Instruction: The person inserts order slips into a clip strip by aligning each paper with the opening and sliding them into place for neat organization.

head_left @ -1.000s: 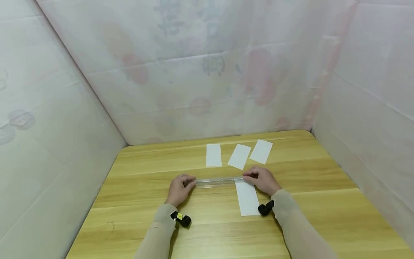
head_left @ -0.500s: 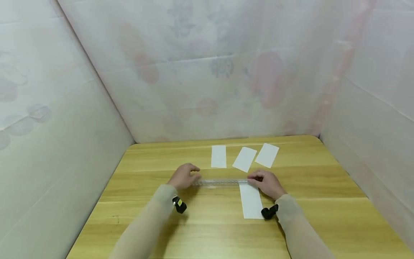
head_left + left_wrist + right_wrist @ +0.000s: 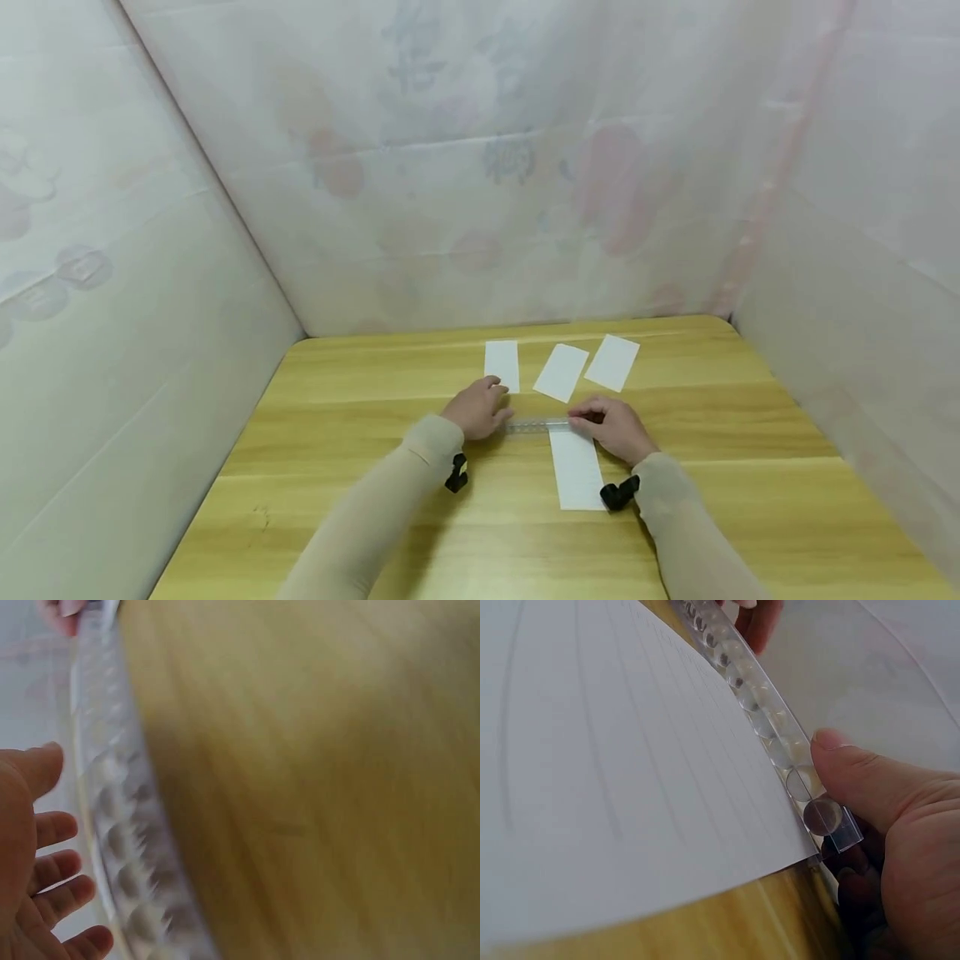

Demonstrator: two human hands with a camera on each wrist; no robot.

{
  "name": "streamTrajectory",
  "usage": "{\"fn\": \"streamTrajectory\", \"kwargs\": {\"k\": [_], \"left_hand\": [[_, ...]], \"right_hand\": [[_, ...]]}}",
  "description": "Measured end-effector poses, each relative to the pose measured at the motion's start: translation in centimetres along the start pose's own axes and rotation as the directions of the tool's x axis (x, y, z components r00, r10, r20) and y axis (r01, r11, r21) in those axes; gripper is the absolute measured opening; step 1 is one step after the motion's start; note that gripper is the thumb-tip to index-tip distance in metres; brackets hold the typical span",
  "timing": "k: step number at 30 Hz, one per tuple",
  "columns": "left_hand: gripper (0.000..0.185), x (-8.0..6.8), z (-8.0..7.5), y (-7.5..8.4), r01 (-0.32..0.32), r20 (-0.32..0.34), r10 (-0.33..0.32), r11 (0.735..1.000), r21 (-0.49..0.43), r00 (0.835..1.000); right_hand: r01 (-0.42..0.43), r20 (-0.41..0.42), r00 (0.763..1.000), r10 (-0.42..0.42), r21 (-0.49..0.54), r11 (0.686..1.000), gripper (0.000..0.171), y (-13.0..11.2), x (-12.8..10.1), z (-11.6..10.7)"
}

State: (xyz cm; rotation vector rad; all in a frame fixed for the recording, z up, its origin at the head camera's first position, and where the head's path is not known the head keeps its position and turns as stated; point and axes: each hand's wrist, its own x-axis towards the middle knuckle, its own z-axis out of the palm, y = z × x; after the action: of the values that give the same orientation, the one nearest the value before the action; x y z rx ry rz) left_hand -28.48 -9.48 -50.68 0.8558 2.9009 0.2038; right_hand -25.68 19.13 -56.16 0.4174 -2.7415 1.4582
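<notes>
A clear plastic ruler [image 3: 536, 426] with a row of round bumps lies crosswise on the wooden table [image 3: 337, 433]. Its right end covers the top edge of a white paper strip [image 3: 575, 467]. My right hand [image 3: 592, 414] pinches that end, thumb on top and fingers under it, as the right wrist view shows: right hand [image 3: 840, 817], ruler [image 3: 757, 712], paper [image 3: 615, 765]. My left hand [image 3: 491, 408] sits over the ruler's left part with its fingers loose. In the blurred left wrist view the left hand [image 3: 67, 847] is spread beside the ruler [image 3: 120, 825], not gripping it.
Three more white paper strips [image 3: 502, 365] [image 3: 561, 372] [image 3: 612, 363] lie in a row behind the ruler. Pale fabric walls [image 3: 150, 292] enclose the table on the left, back and right. Black wrist cameras [image 3: 618, 493] sit on both sleeves.
My left hand has slid right along the ruler toward the right hand, so less of the ruler shows between them. The right hand keeps its pinch on the ruler's end.
</notes>
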Motion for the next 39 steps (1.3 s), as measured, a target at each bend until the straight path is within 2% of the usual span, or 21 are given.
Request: {"fn": "streamTrajectory", "kwargs": {"k": [6, 12, 16, 22, 28, 34, 39], "left_hand": [[0.058, 0.0, 1.2, 0.6, 0.03, 0.017, -0.032, 0.998, 0.06, 0.999], [0.063, 0.2, 1.2, 0.0, 0.061, 0.014, -0.062, 0.994, 0.086, 0.998], [0.063, 0.1, 0.8, -0.5, 0.076, 0.005, -0.076, 0.996, 0.05, 0.997], [0.057, -1.0, 0.2, -2.4, 0.142, 0.019, -0.141, 0.989, -0.032, 0.99], [0.057, -1.8, -0.3, -3.7, 0.174, 0.027, -0.172, 0.982, -0.079, 0.985], [0.053, -1.6, -0.6, -3.8, 0.176, 0.037, -0.173, 0.978, -0.112, 0.984], [0.05, -1.5, -0.7, -3.6, 0.168, 0.048, -0.164, 0.981, -0.099, 0.985]], "right_hand": [[-0.005, -0.017, 1.0, 0.005, 0.019, 1.0, 0.022, 0.0, -0.2, 0.7], [0.004, -0.024, 1.0, -0.004, 0.013, 1.0, 0.022, -0.1, 0.1, 0.7], [-0.009, -0.036, 0.999, 0.009, -0.007, 1.0, 0.019, -0.1, 0.2, 0.4], [-0.014, -0.019, 1.0, 0.014, 0.001, 1.0, 0.019, -0.2, 0.1, 0.2], [-0.013, -0.02, 1.0, 0.013, 0.006, 1.0, 0.019, -0.2, -0.1, -0.4], [-0.026, -0.031, 0.999, 0.026, 0.006, 1.0, 0.018, -0.2, -0.2, -0.9], [-0.012, -0.043, 0.999, 0.012, 0.014, 1.0, 0.021, 0.1, -0.3, -0.9]]}}
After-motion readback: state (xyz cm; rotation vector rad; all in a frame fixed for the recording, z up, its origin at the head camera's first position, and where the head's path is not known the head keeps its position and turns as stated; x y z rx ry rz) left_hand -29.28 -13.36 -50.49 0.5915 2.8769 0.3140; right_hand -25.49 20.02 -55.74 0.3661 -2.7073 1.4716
